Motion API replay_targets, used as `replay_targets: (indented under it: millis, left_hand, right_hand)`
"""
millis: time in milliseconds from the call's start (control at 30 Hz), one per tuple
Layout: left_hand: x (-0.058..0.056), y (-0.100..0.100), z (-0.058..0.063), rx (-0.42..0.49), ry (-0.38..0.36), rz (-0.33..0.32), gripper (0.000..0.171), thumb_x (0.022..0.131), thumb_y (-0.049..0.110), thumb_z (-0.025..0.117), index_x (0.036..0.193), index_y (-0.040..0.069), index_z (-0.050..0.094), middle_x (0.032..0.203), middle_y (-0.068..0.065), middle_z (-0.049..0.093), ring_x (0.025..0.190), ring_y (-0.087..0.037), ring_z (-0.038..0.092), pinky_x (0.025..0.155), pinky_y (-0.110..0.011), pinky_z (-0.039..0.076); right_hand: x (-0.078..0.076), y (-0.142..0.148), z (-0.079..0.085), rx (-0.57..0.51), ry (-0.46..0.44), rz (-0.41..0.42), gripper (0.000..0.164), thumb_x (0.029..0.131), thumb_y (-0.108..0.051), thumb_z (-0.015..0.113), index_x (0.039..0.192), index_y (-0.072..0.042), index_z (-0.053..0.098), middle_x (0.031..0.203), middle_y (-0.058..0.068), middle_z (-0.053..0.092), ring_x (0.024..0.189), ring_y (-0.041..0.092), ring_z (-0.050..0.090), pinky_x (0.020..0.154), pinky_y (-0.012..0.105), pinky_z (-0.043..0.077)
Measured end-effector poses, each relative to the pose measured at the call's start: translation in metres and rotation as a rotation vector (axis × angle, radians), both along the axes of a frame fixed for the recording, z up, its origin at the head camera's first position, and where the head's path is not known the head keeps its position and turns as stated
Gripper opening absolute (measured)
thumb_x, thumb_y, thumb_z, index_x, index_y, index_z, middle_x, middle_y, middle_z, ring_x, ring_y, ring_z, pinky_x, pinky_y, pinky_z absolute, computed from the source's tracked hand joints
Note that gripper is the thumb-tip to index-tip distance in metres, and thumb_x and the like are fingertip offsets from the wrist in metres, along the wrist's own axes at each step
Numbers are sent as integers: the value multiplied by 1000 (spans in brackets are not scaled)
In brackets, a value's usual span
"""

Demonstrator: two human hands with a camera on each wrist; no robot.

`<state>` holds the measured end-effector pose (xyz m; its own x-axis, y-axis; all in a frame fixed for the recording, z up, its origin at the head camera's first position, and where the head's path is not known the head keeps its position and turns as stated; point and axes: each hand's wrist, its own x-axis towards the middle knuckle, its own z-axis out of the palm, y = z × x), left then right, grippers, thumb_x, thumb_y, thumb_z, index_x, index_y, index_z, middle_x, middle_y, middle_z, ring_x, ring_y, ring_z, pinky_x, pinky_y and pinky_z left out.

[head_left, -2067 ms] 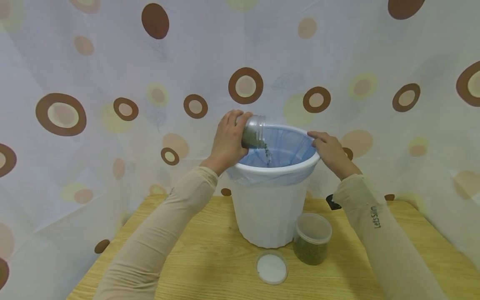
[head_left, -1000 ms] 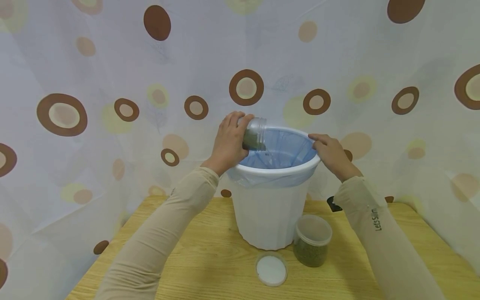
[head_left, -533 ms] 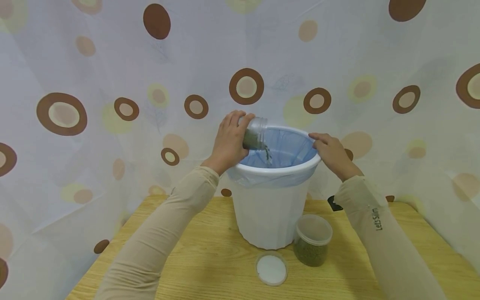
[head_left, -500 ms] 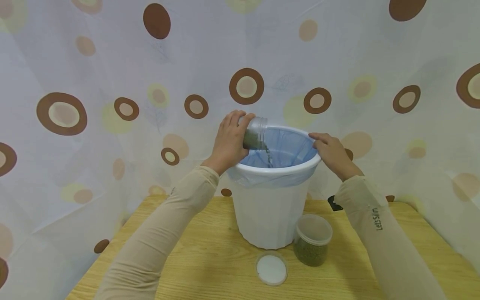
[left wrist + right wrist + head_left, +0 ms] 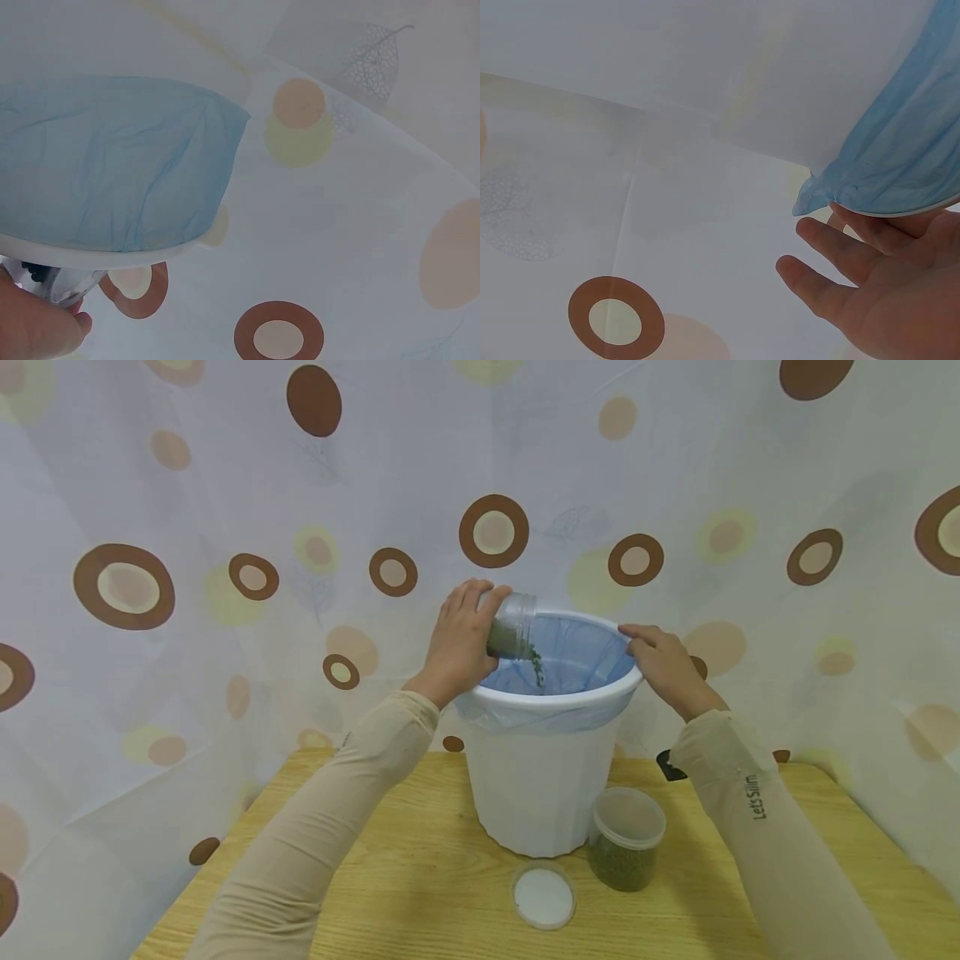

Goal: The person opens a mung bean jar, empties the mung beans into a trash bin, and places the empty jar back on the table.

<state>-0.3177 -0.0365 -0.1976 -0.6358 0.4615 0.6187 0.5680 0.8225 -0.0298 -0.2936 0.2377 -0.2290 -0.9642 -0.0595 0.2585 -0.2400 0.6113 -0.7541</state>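
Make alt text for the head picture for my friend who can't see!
A left hand holds a tilted clear jar, green bits falling into a white bin with a blue liner; the right hand holds the rim. A second jar of green stuff and a round lid sit on the wooden table.

A creased blue liner (image 5: pixel 904 142) ends in a gathered, pointed corner (image 5: pixel 810 198), with a thin white rim (image 5: pixel 922 212) along its lower edge. Just below the liner is the right hand (image 5: pixel 885 277), palm showing: one finger (image 5: pixel 877 231) lies against the rim, while two others reach out, slightly spread, near the liner's corner. Left of the liner, a pale sheet (image 5: pixel 682 210) bears a brown ring (image 5: pixel 616 321) and a faint leaf print (image 5: pixel 514 217).
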Motion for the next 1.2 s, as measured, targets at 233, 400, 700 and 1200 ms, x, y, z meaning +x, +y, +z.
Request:
replay_targets:
  millis: [233,400,700,1200]
  left_hand:
    - [-1,0,0,-11,4,7,85,71,14,85,141,15,38,143,-11,35,138,-29,25,116,-38,15]
    - [0,1,1,-24,6,11,84,71,15,84,141,15,37,143,-11,35,138,-30,25,116,-38,15]
    - [0,1,1,-38,4,12,84,72,12,83,142,15,37,144,-11,34,139,-30,24,117,-38,13]
    - [2,2,1,-42,0,9,83,73,11,82,142,16,37,145,-11,33,139,-29,23,117,-38,12]
  right_hand:
    - [0,-1,0,7,3,-1,54,100,-23,26,151,-7,28,155,20,23,138,41,27,109,58,24]
    - [2,-1,0,5,6,0,54,100,-22,26,151,-6,28,155,20,23,138,41,27,109,57,25]
    - [3,-2,0,-6,19,8,53,99,-21,26,150,-4,30,154,21,24,138,41,27,109,56,25]
    - [0,1,-1,10,29,10,53,100,-22,24,150,-5,30,155,20,24,138,40,26,108,57,25]
